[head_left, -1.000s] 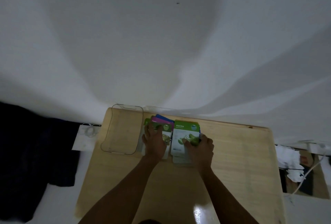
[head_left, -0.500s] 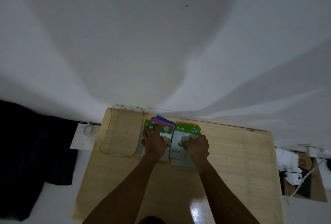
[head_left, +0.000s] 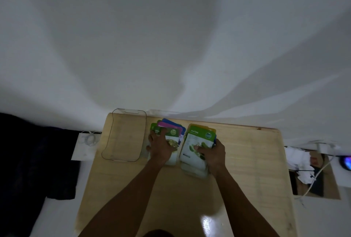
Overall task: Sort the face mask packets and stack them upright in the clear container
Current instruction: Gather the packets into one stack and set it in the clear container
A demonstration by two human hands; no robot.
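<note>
Two piles of face mask packets lie flat on the wooden table (head_left: 247, 161). The left pile (head_left: 171, 132) shows a green Olive packet on top, with pink and blue packets fanned out behind it. My left hand (head_left: 160, 146) lies on this pile, fingers spread. The right pile (head_left: 197, 142) has a green Aloe Vera packet on top over yellow and blue ones. My right hand (head_left: 211, 154) grips that pile at its right edge, thumb on the top packet. The clear container (head_left: 114, 136) stands empty at the table's far left corner.
A white wall rises right behind the table. Dark cloth (head_left: 28, 161) hangs at the left. A white cable coil (head_left: 90, 139) lies on a white surface left of the container. Crumpled paper (head_left: 300, 161) and cables sit beyond the right edge.
The right pile has shifted to the right, away from the left pile, leaving a gap between them. My right hand moved with it. My left hand stays on the left pile.
</note>
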